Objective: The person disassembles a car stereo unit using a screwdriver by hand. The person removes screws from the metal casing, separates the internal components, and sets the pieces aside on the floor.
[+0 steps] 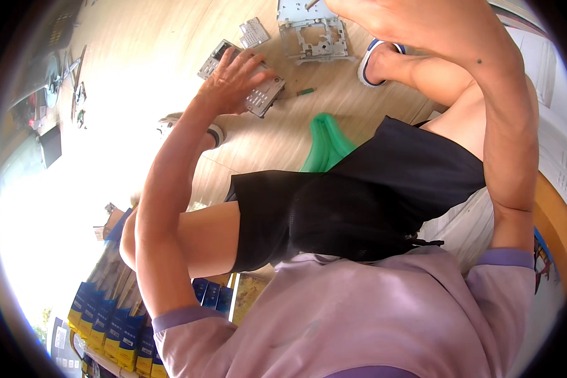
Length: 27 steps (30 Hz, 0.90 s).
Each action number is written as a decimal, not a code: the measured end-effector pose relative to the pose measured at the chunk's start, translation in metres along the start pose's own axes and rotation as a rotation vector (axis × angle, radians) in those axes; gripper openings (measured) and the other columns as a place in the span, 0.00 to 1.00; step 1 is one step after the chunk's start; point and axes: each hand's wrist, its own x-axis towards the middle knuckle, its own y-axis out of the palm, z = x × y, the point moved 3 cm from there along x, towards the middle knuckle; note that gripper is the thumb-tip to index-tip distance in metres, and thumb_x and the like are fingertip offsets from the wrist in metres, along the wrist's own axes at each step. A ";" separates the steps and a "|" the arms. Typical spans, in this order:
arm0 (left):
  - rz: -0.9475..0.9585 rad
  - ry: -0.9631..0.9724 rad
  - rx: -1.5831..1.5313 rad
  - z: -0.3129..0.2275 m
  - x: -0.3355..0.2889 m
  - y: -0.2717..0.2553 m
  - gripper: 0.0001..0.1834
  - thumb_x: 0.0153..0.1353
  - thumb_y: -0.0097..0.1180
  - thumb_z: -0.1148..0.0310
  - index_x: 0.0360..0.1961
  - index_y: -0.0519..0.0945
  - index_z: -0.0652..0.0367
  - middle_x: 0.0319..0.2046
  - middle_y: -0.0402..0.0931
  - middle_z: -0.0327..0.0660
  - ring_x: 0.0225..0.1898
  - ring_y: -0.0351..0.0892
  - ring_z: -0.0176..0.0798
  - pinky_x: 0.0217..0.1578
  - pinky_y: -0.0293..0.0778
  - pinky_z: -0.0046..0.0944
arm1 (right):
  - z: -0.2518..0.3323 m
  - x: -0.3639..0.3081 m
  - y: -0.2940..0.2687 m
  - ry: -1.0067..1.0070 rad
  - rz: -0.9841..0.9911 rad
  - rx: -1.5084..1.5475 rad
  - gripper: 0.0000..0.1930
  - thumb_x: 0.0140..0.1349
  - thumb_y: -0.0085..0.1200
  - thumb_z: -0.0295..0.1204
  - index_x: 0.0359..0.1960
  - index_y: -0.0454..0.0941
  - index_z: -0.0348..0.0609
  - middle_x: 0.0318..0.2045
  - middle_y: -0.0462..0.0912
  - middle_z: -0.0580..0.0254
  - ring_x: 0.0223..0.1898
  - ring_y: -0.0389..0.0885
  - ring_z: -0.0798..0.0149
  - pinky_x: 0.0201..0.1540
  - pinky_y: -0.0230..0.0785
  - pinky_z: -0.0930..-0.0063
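My left hand point(230, 79) lies over a grey perforated metal housing point(264, 97) on the floor, its fingers stretched out and spread across the top. The hand covers the middle of the housing. At the top edge, my right hand point(375, 16) reaches over a light metal plate point(296, 9); its fingers are cut off by the frame. A thin brownish rod point(312, 4) shows beside it, and I cannot tell whether the hand holds it. Just below the plate is a metal frame with cut-outs point(324, 44). A small perforated metal piece point(253, 33) lies between the housing and the frame.
A short green stick-like piece point(305, 91) lies on the wood-look floor point(264, 142). Nearer me are a green inflated-looking object point(326, 142) and my spread legs. Blue and yellow packets point(110, 327) line the lower left. A wooden curved edge point(557, 227) borders the right.
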 end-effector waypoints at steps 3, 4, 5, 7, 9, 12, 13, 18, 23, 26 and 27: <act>0.026 0.058 -0.011 0.002 0.008 -0.006 0.64 0.35 0.82 0.50 0.75 0.60 0.40 0.68 0.63 0.44 0.74 0.60 0.52 0.80 0.45 0.59 | -0.002 0.000 0.005 -0.085 -0.070 0.014 0.06 0.59 0.56 0.20 0.26 0.72 0.37 0.25 0.76 0.53 0.26 0.80 0.49 0.29 0.72 0.61; 0.076 0.060 0.005 0.004 0.010 -0.007 0.65 0.35 0.82 0.49 0.76 0.59 0.42 0.68 0.64 0.45 0.74 0.60 0.52 0.80 0.45 0.58 | -0.004 -0.001 0.005 -0.084 -0.068 0.023 0.05 0.58 0.56 0.20 0.26 0.72 0.37 0.25 0.76 0.54 0.26 0.80 0.50 0.29 0.72 0.61; 0.071 0.077 0.008 0.006 0.012 -0.008 0.66 0.34 0.82 0.49 0.76 0.59 0.44 0.68 0.64 0.46 0.73 0.61 0.51 0.81 0.45 0.57 | -0.006 -0.002 0.006 -0.082 -0.068 0.028 0.05 0.58 0.56 0.20 0.26 0.73 0.37 0.25 0.76 0.54 0.26 0.79 0.50 0.29 0.71 0.61; 0.050 0.129 -0.027 0.008 0.016 -0.009 0.65 0.34 0.82 0.50 0.75 0.60 0.49 0.67 0.65 0.47 0.73 0.61 0.51 0.80 0.46 0.56 | -0.009 -0.004 0.009 -0.075 -0.060 0.038 0.05 0.58 0.56 0.19 0.27 0.73 0.36 0.25 0.76 0.54 0.26 0.79 0.51 0.28 0.71 0.62; 0.064 0.181 -0.102 0.011 0.021 -0.008 0.62 0.35 0.82 0.52 0.73 0.62 0.53 0.66 0.67 0.47 0.73 0.62 0.52 0.79 0.49 0.57 | -0.012 -0.005 0.010 -0.066 -0.058 0.048 0.04 0.58 0.56 0.19 0.28 0.73 0.36 0.25 0.76 0.55 0.25 0.79 0.52 0.28 0.71 0.63; 0.029 0.287 -0.138 0.011 0.031 -0.011 0.61 0.36 0.81 0.53 0.73 0.62 0.54 0.66 0.67 0.49 0.72 0.62 0.53 0.78 0.49 0.56 | -0.015 -0.005 0.011 -0.046 -0.056 0.061 0.04 0.58 0.57 0.18 0.29 0.74 0.36 0.25 0.76 0.55 0.25 0.79 0.54 0.28 0.70 0.64; 0.068 0.294 -0.106 0.012 0.035 -0.013 0.61 0.36 0.81 0.54 0.73 0.62 0.55 0.66 0.67 0.49 0.72 0.63 0.53 0.77 0.51 0.56 | -0.016 -0.005 0.012 -0.039 -0.056 0.065 0.03 0.58 0.57 0.18 0.29 0.74 0.36 0.25 0.76 0.55 0.25 0.79 0.54 0.28 0.70 0.64; 0.248 0.259 -0.129 0.015 0.059 -0.034 0.58 0.38 0.78 0.60 0.72 0.63 0.56 0.64 0.68 0.50 0.68 0.66 0.54 0.74 0.57 0.54 | -0.023 -0.004 0.013 0.000 -0.053 0.067 0.03 0.57 0.57 0.17 0.30 0.76 0.35 0.25 0.77 0.56 0.24 0.78 0.57 0.27 0.69 0.66; 0.538 0.042 -0.439 0.027 0.080 -0.058 0.55 0.40 0.74 0.61 0.72 0.64 0.58 0.58 0.73 0.53 0.60 0.73 0.58 0.65 0.66 0.55 | -0.033 -0.003 0.010 0.041 -0.057 0.083 0.04 0.57 0.57 0.16 0.32 0.77 0.35 0.25 0.77 0.57 0.24 0.78 0.59 0.26 0.68 0.68; 0.559 0.083 -0.553 0.028 0.093 -0.064 0.53 0.43 0.71 0.58 0.73 0.65 0.58 0.58 0.74 0.53 0.60 0.73 0.60 0.64 0.68 0.54 | -0.041 -0.004 0.003 0.081 -0.063 0.091 0.04 0.57 0.58 0.16 0.33 0.77 0.35 0.25 0.77 0.58 0.24 0.77 0.61 0.26 0.68 0.69; 0.539 0.106 -0.566 0.028 0.099 -0.064 0.53 0.44 0.71 0.57 0.73 0.65 0.58 0.57 0.74 0.53 0.60 0.73 0.60 0.63 0.69 0.53 | -0.044 -0.005 -0.001 0.097 -0.070 0.093 0.04 0.57 0.58 0.16 0.33 0.78 0.35 0.25 0.77 0.58 0.24 0.77 0.61 0.26 0.68 0.70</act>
